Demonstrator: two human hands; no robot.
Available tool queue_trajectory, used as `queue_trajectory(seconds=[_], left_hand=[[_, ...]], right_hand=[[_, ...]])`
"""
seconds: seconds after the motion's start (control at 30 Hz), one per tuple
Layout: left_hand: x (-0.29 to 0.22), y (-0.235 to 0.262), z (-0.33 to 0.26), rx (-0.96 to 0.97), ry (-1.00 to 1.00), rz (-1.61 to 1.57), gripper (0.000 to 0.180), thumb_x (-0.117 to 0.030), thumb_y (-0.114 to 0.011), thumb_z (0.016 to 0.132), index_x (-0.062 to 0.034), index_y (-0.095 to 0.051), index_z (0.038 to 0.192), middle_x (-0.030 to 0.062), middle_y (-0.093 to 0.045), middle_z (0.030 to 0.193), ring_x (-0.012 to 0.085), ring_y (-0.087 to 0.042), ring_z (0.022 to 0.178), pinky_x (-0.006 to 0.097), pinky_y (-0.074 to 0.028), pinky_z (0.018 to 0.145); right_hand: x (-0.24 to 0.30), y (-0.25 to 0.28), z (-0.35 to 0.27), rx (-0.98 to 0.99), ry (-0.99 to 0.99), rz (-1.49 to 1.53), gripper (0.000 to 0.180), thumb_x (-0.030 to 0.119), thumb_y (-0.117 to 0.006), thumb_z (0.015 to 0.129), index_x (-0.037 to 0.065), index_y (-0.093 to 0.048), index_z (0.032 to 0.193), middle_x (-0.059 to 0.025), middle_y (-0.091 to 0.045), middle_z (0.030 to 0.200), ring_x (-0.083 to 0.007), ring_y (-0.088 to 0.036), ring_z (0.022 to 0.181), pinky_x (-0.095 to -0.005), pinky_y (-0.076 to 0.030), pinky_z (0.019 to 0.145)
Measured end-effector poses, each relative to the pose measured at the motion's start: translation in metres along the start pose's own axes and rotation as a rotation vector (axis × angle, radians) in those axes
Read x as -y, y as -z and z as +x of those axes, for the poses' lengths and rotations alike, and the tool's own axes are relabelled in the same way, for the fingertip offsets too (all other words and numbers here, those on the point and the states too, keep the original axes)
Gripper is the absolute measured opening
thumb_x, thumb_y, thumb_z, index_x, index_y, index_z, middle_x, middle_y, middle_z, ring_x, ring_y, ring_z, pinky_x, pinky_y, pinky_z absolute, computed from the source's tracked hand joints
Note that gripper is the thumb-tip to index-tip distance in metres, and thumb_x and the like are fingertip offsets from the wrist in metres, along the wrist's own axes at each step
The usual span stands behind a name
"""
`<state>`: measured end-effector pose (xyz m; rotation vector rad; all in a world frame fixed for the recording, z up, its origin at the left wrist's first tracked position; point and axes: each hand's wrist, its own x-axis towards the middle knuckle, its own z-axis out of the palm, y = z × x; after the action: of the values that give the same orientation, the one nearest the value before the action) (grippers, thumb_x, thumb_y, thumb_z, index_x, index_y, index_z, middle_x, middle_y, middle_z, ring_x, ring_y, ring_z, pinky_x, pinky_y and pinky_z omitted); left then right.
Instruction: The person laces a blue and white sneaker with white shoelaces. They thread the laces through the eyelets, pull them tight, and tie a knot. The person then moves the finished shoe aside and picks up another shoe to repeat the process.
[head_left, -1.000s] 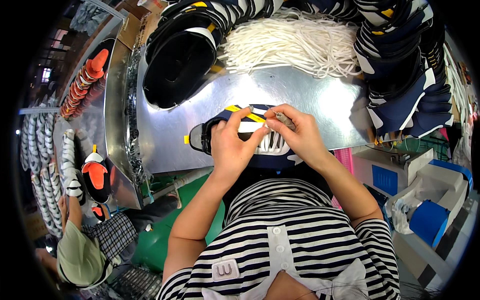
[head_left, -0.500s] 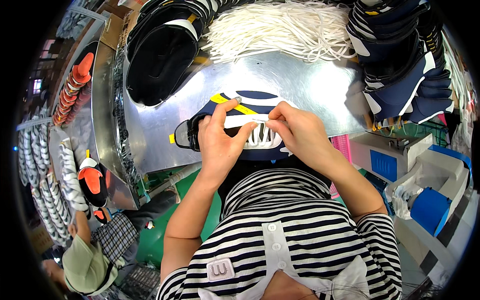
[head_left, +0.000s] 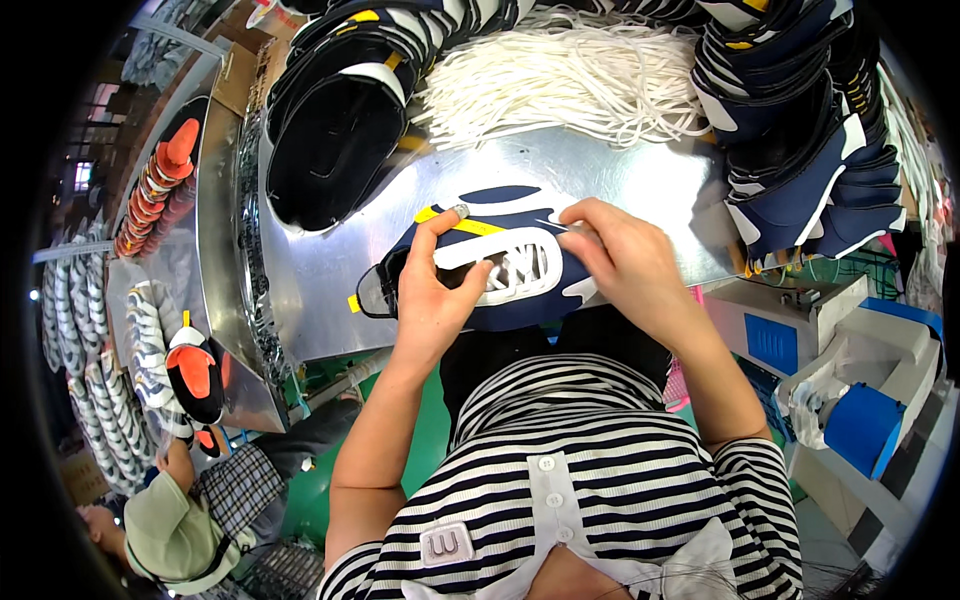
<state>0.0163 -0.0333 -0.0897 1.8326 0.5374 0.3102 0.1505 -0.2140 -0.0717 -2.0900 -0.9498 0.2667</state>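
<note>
A navy shoe upper [head_left: 510, 318] with white panels and a yellow strip lies on the metal table close to my body. White shoelace [head_left: 527, 262] crosses inside its white oval eyelet band [head_left: 555, 270]. My left hand [head_left: 432, 305] grips the upper at its left side, with the thumb at the opening and the fingers over the yellow strip. Past the band's right end, my right hand [head_left: 635, 265] is closed in a pinch. A thin white end, seemingly of the lace, juts from its fingertips; the rest is hidden.
White laces [head_left: 560, 80] lie heaped at the table's back. Stacked navy uppers [head_left: 800, 190] stand at right, black-lined ones [head_left: 335, 150] at left. A grey-and-blue machine [head_left: 860, 370] is at right. Another person [head_left: 180, 530] works at lower left beside orange-lined uppers [head_left: 193, 375].
My right hand has moved right, away from my left thumb, and the hands are now apart. The eyelet band, formerly partly covered by my fingers, shows more fully.
</note>
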Motion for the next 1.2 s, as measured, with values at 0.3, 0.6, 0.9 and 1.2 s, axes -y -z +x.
queue_trajectory(seconds=[0.3, 0.6, 0.9, 1.2], left_hand=[[-0.017, 0.005, 0.013, 0.199, 0.245, -0.444, 0.067, 0.005, -0.077, 0.078, 0.0013, -0.044, 0.136, 0.0103, -0.062, 0.117, 0.0156, -0.062, 0.107, 0.027, -0.051, 0.093], [-0.027, 0.004, 0.016, 0.274, 0.350, -0.423, 0.062, 0.001, -0.077, 0.080, -0.0042, -0.045, 0.134, 0.0109, -0.062, 0.117, 0.0162, -0.063, 0.100, 0.029, -0.051, 0.091], [-0.016, 0.003, 0.028, 0.205, 0.340, -0.421, 0.046, -0.019, -0.065, 0.097, -0.0035, -0.044, 0.134, 0.0078, -0.067, 0.088, 0.0087, -0.057, 0.073, 0.022, -0.045, 0.066], [-0.032, 0.017, -0.004, 0.225, -0.059, 0.229, 0.057, -0.016, -0.065, 0.096, -0.0001, -0.034, 0.141, 0.0180, -0.067, 0.106, 0.0238, -0.065, 0.096, 0.036, -0.050, 0.089]], right_hand=[[-0.024, -0.055, -0.005, -0.285, -0.087, 0.277, 0.015, 0.010, -0.070, 0.084, 0.009, -0.068, 0.099, -0.0063, -0.068, 0.076, -0.0204, -0.066, 0.060, -0.0300, -0.049, 0.054], [-0.004, -0.036, -0.004, -0.149, 0.394, 0.067, 0.033, 0.003, -0.074, 0.068, 0.014, -0.069, 0.099, -0.0026, -0.059, 0.071, -0.0214, -0.061, 0.058, -0.0332, -0.045, 0.051], [0.033, -0.025, -0.030, -0.041, 0.686, 0.496, 0.010, 0.004, -0.077, 0.074, 0.009, -0.070, 0.080, -0.0016, -0.049, 0.058, -0.0179, -0.050, 0.045, -0.0313, -0.034, 0.042], [-0.006, -0.021, -0.056, 0.137, 0.025, 0.651, 0.020, 0.013, -0.074, 0.087, 0.008, -0.074, 0.106, -0.0024, -0.071, 0.081, -0.0065, -0.058, 0.061, -0.0226, -0.044, 0.055]])
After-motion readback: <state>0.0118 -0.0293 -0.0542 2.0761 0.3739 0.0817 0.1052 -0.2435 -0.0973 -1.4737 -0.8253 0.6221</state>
